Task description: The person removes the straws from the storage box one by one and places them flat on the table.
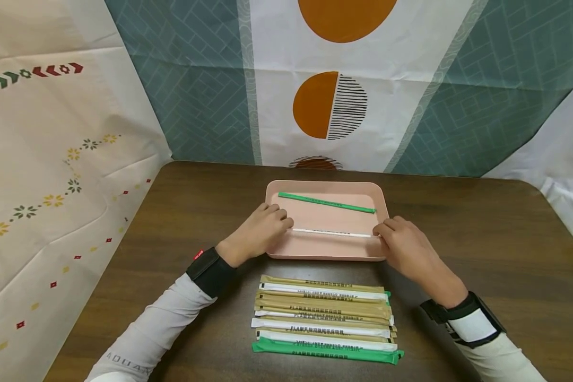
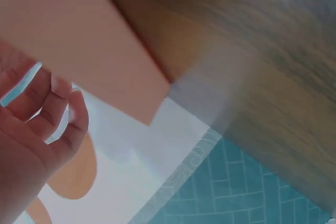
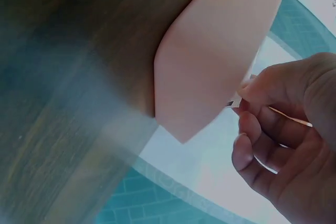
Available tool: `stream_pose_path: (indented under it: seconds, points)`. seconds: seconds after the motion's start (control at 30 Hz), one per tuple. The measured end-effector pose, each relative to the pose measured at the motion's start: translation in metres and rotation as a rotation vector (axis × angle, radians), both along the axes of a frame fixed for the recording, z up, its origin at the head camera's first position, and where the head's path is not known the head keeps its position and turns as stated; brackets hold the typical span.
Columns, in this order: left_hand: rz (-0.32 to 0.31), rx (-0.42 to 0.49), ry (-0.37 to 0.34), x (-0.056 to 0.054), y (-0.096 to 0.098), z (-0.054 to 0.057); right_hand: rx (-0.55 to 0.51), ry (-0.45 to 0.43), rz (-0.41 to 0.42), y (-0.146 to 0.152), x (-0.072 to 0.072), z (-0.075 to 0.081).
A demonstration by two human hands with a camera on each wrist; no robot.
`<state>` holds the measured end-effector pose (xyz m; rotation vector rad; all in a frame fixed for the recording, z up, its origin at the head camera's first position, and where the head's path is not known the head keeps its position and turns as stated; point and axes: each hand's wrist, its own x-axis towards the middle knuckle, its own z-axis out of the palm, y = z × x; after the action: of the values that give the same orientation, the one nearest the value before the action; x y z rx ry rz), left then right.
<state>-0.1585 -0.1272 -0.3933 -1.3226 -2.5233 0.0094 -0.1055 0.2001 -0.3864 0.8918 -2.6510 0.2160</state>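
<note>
A thin white wrapped straw (image 1: 331, 232) with dark print stretches between my two hands over the pink tray (image 1: 324, 250). My left hand (image 1: 260, 232) grips its left end at the tray's left side; the left wrist view shows curled fingers, but the tray hides the fingertips. At the other end, my right hand (image 1: 408, 246) pinches the straw between thumb and index finger, and its white tip (image 3: 234, 100) pokes out in the right wrist view. Behind it in the tray lies a green wrapped straw (image 1: 327, 202), slightly slanted.
In front of the tray, several wrapped straws lie side by side on the wooden table (image 1: 210, 207): gold ones (image 1: 320, 306), white ones (image 1: 320, 326) and a thicker green one (image 1: 327, 351) nearest me. A patterned cloth (image 1: 210, 79) hangs behind the table.
</note>
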Motion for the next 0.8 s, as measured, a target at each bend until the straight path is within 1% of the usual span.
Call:
stream_pose_path:
  seconds: [0.1, 0.13, 0.2, 0.27, 0.37, 0.5, 0.57, 0.7, 0.8]
  points:
    - [-0.015, 0.073, -0.003, 0.011, -0.002, 0.005, -0.042, 0.053, 0.023, 0.002, 0.006, 0.003]
    - [-0.018, 0.094, 0.001, 0.016, -0.003, 0.006, -0.056, 0.066, 0.035, 0.002, 0.009, 0.004]
    - [-0.013, 0.122, -0.013, 0.028, -0.005, 0.008, -0.086, 0.096, 0.064, 0.003, 0.018, 0.005]
    - [-0.010, 0.135, -0.025, 0.042, -0.007, 0.010, -0.119, 0.127, 0.097, 0.003, 0.031, 0.004]
    - [-0.008, 0.136, -0.045, 0.062, -0.012, 0.012, -0.152, 0.157, 0.124, 0.002, 0.050, -0.001]
    - [-0.015, 0.151, -0.057, 0.084, -0.016, 0.012, -0.176, 0.167, 0.128, 0.000, 0.069, -0.010]
    - [-0.015, 0.156, -0.064, 0.090, -0.017, 0.011, -0.176, 0.173, 0.128, -0.001, 0.073, -0.013]
    - [-0.009, 0.147, -0.088, 0.102, -0.015, 0.003, -0.149, 0.174, 0.116, -0.003, 0.078, -0.020]
    - [-0.009, 0.124, -0.102, 0.109, -0.014, -0.002, -0.123, 0.154, 0.102, -0.003, 0.083, -0.024]
